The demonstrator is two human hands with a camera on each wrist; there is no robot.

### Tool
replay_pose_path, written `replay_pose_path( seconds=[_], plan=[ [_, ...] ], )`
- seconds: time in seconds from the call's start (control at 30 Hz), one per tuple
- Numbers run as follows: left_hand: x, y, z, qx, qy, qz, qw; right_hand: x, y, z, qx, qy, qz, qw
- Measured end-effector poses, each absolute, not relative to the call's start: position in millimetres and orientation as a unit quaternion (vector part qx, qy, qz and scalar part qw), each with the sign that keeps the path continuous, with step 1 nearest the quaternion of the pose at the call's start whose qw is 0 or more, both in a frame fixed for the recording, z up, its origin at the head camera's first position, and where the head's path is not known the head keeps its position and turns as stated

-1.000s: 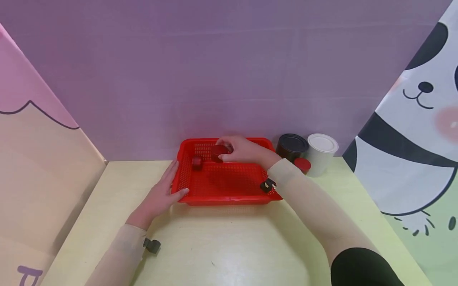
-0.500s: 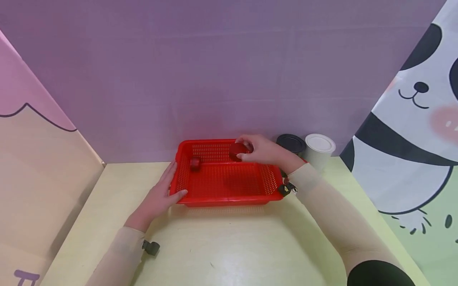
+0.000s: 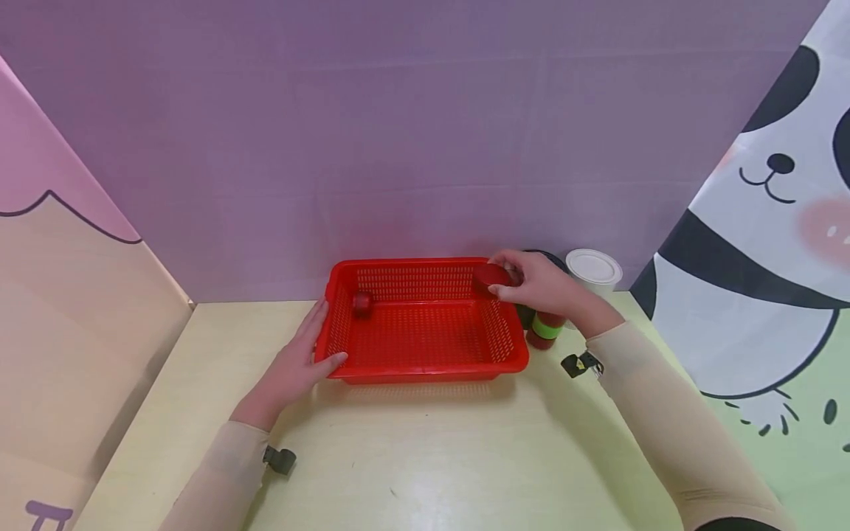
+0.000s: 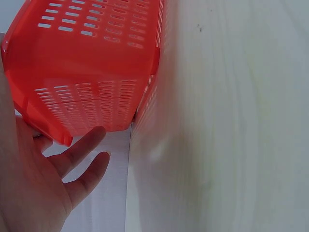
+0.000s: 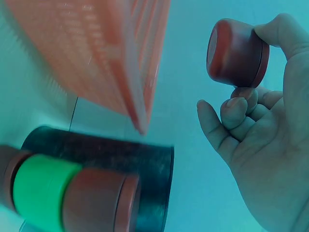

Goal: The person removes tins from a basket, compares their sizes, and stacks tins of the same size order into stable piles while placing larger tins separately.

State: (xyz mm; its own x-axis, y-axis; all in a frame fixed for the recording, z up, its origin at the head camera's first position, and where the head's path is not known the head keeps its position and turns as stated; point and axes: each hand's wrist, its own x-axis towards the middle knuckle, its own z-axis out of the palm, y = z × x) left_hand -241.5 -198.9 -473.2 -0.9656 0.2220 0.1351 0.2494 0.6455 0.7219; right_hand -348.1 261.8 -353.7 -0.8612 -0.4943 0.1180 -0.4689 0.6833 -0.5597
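My right hand (image 3: pixel 551 284) pinches a small dark red lidded jar (image 5: pixel 234 50) between thumb and fingers, above the right rim of a red plastic basket (image 3: pixel 425 370). In the right wrist view the jar is tipped on its side, apart from the basket. My left hand (image 3: pixel 292 372) rests against the basket's left side, its thumb over the front left corner. The left wrist view has its fingers (image 4: pixel 91 176) loosely extended by the basket's edge. Another small dark red piece (image 3: pixel 362 304) lies inside the basket near its left wall.
Right of the basket, a stack of dark red pieces with a green band (image 3: pixel 547 329) stands under my right hand. A black can (image 5: pixel 154 164) is behind it, partly hidden. A white lidded can (image 3: pixel 593 267) stands farther right. The purple wall (image 3: pixel 425 184) rises behind the basket.
My right hand has moved right with the jar, from inside the basket to above its right rim. The green-banded stack has come into view. My left hand has stayed at the basket.
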Motion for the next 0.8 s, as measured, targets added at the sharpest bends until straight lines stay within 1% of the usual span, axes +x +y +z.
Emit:
replay_pose_path(
  seconds=[0.17, 0.4, 0.6, 0.8],
  plan=[
    [-242, -200, -475, -0.129, -0.908, -0.398, 0.018, -343, 282, -356, -0.248, 0.92, -0.305, 0.004],
    [-243, -200, -476, -0.134, -0.906, -0.402, 0.017, -337, 310, -358, -0.213, 0.925, -0.314, -0.002],
    [-243, -201, -477, -0.133, -0.905, -0.403, 0.015, -331, 329, -356, -0.198, 0.93, -0.308, -0.023],
    [-243, -200, -476, -0.132, -0.906, -0.402, 0.016, -326, 344, -358, -0.189, 0.93, -0.316, -0.024]
  ],
)
